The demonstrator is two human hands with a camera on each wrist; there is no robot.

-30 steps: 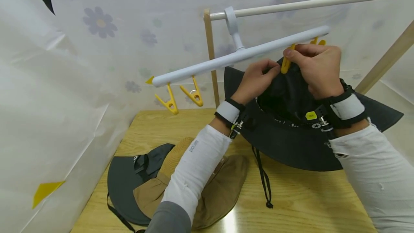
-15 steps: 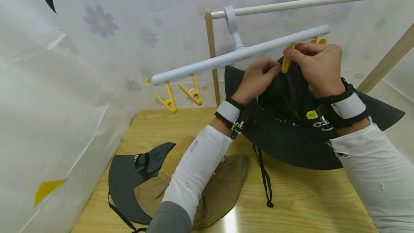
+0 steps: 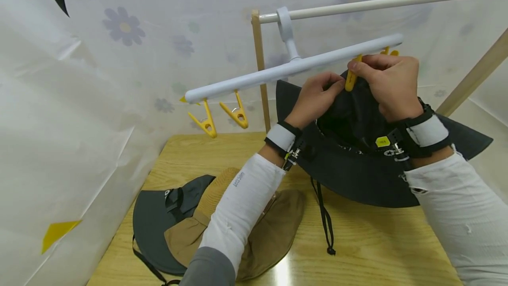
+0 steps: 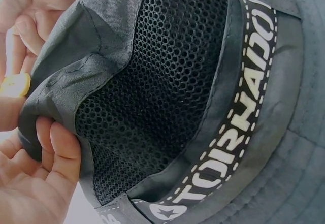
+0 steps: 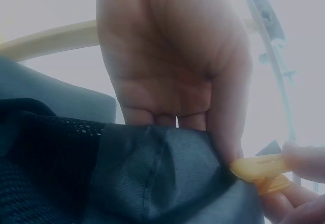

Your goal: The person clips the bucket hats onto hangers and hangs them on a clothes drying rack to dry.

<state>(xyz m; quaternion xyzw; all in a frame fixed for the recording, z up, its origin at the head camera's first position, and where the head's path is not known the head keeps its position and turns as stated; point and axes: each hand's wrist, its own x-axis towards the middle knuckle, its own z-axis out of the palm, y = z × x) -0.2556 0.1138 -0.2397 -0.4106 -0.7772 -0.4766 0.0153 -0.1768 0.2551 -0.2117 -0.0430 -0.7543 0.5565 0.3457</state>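
Observation:
In the head view, my left hand (image 3: 317, 96) pinches the crown fabric of a black wide-brimmed sun hat (image 3: 349, 180). Just right of it, my right hand (image 3: 393, 83) pinches a yellow clip (image 3: 351, 78) between thumb and fingers at the folded crown. This clip hangs from a pale blue clip hanger (image 3: 246, 82); whether its jaws bite the fabric is hidden. The hat's underside and inner band face me, and a black chin cord (image 3: 325, 220) dangles below. The left wrist view shows the crown's mesh panel (image 4: 172, 66) and white "TORNADO" lettering (image 4: 228, 122).
The hanger hooks over a white rail (image 3: 381, 7) between wooden posts. Two free yellow clips (image 3: 205, 120) hang at its left part; another yellow clip (image 3: 390, 51) shows at the right end. A dark hat (image 3: 152, 224) and a brown hat (image 3: 278, 233) lie on the wooden table (image 3: 222, 144).
Both hands keep the same hold on the hat and clip. The hanger's right end and the hat brim have shifted only slightly.

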